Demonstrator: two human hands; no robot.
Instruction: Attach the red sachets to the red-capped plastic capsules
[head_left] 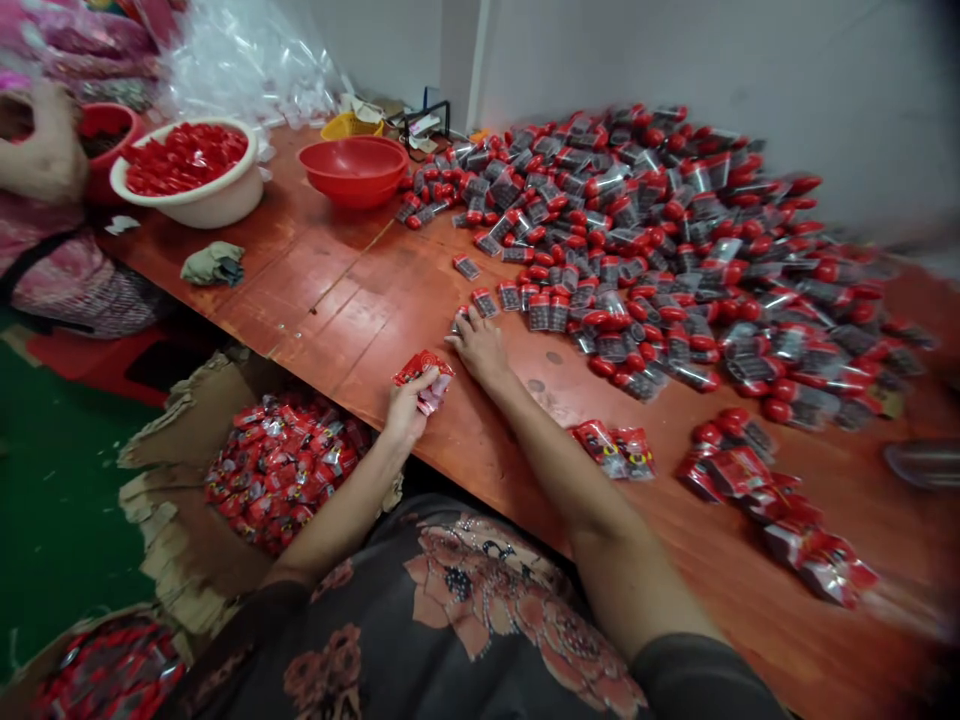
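Floral blouse (pixel 450 610); left hand (pixel 409 410) grips red foil packet (pixel 426 380); right hand (pixel 480 348) open, touching slanted capped tube (pixel 459 320).

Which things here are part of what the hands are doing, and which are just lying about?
Part of the work:
left hand gripping red packets
right hand beside a red-capped tube
big pile of red-capped tubes
cardboard box of red packets

Just lying about:
crumpled cloth
yellow basket

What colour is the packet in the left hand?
The packet is red with pale silvery patches, best in the head view.
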